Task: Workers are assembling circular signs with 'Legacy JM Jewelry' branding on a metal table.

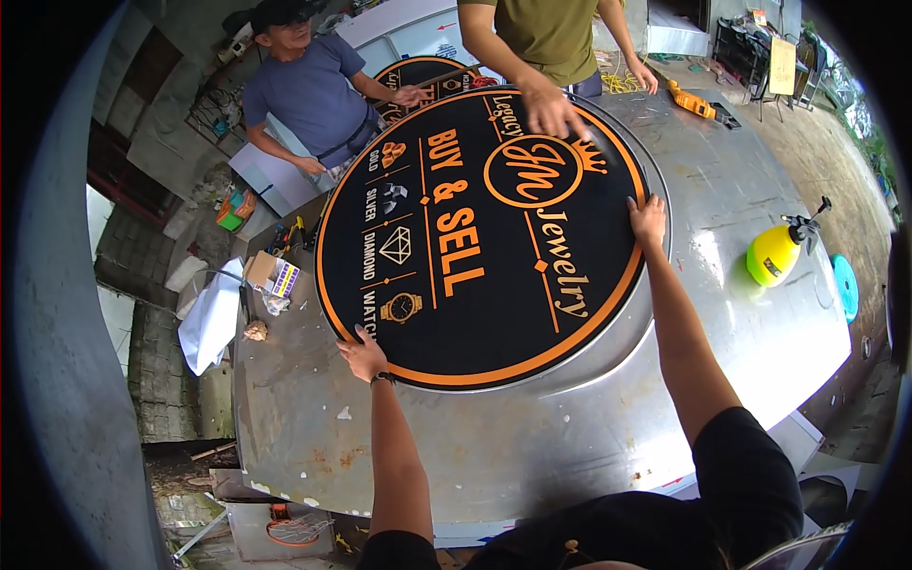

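Observation:
A large round sign (513, 328), black with an orange border and orange and white lettering, lies on a metal table in front of me. My left hand (364, 359) holds its rim at the near left, fingers over the edge of the face. On the far right rim, my right hand (648, 223) grips the edge, with its fingertips on top. The undersides of both hands are hidden. Across the sign, a hand (556, 109) of a person in an olive shirt hovers over or touches the face near the crown design; it is slightly blurred.
The metal table (741, 199) bears a yellow spray bottle (771, 256), an orange power tool (692, 100) and a small carton (271, 273). A person in a blue-grey shirt (309, 85) stands at the far left beside a second round sign (418, 71). White sheeting (211, 318) hangs off the left edge.

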### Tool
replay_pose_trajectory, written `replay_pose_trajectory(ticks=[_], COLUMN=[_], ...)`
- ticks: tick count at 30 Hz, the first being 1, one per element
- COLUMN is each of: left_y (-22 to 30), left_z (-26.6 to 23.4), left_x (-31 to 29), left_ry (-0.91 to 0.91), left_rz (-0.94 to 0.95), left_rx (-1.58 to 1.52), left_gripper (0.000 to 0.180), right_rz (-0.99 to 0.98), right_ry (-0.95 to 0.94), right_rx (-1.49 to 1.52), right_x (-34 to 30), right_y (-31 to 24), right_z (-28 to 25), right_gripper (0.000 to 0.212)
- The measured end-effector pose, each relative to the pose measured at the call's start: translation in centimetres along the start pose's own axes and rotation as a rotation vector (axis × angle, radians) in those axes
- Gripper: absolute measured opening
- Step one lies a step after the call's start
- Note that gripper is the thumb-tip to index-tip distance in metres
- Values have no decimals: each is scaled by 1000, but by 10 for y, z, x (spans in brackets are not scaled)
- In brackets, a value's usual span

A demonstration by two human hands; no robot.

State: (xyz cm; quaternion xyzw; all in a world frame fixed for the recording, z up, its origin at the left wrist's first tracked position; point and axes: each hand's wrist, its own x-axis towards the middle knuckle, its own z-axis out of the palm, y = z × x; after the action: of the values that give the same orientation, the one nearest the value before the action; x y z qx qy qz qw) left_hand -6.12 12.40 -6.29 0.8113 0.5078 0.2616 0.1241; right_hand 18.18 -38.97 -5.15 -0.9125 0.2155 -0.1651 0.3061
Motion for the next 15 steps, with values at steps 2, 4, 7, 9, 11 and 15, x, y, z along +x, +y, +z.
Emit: replay_pose_trajectory(ticks=[2, 4, 7, 9, 11, 15], left_y=[0, 0, 3, 5, 1, 0], left_z=[-1, -1, -4, -3, -3, -3], left_x=[0, 0, -1, -3, 0, 1], left_ry=[2, 6, -4, -20, 12, -7], left_rz=[8, 12, 11, 8, 12, 7], left_rx=[-2, 6, 5, -5, 6, -3], left_gripper=[73, 73, 72, 71, 71, 71], right_rz=[-14, -16, -11, -5, -2, 10], right_ry=[17, 25, 19, 20, 15, -9], right_rx=[2, 2, -6, -9, -2, 5], right_x=[1, 2, 1, 1, -3, -5], right_y=[1, 2, 1, 2, -3, -7], right_z=[2, 3, 2, 0, -1, -5], right_gripper=[61, 61, 62, 62, 62, 59])
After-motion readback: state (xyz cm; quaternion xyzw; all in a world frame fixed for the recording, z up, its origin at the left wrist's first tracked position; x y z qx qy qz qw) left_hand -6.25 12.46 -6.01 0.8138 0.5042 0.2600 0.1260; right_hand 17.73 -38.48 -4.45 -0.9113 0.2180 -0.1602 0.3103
